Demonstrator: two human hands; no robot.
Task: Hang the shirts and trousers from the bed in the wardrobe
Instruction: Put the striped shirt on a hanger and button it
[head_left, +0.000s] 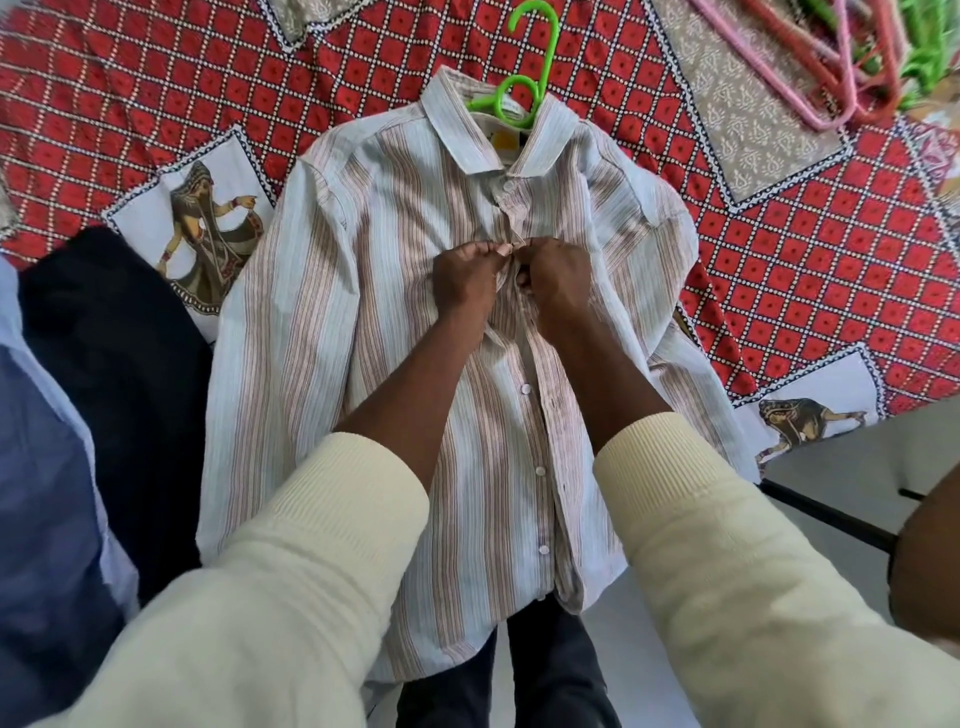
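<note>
Nearest the camera, two cream ribbed sleeves (691, 525) reach forward over the lower part of a striped shirt (395, 322), whose hem hangs off the edge of the bed in front of dark trouser legs (550, 670). The shirt lies face up on the bed, its button placket running up the middle, with several white buttons (525, 388) showing below the hands. At chest height on the shirt the left hand (464, 283) and the right hand (558, 283) meet at the placket, both with fingers curled, each pinching the fabric edge on its own side, knuckles almost touching. Left of the shirt, a dark navy garment (119, 374) lies just beside its sleeve, and a blue garment (41, 499) lies at the frame's left edge. Beyond the hands, the collar is spread around a green hanger (524, 67) whose hook points away across the red patterned bedspread (810, 249). Farther off at the top right lies a heap of pink, red and green hangers (852, 57)
</note>
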